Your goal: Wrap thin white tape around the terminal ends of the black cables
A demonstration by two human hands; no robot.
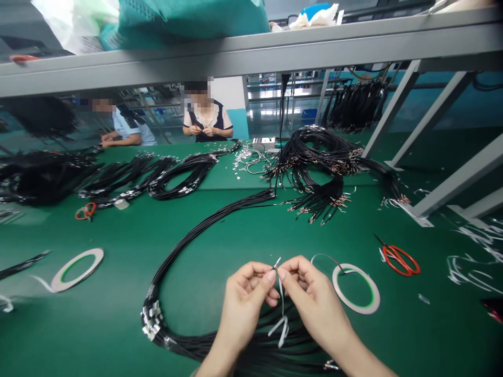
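Note:
My left hand (247, 293) pinches a black cable close to its end, where a short light-coloured tip sticks up between my fingertips. Beside it, my right hand (306, 288) has thumb and forefinger closed on a narrow white tape strip (282, 301) at the same cable end. The strip hangs down between my hands and is tangled at its lower end. A bundle of black cables (176, 251) curves over the table on the left and passes beneath my wrists. To the right of my right hand lies a white tape roll (375, 298) with a green inner ring.
Orange-handled scissors (401, 260) lie at the right, another orange pair (85, 211) at the far left. A second tape roll (96, 256) is on the left. Coiled cables (314, 144) sit at the back. A grey shelf beam (236, 57) crosses overhead. Two people sit opposite.

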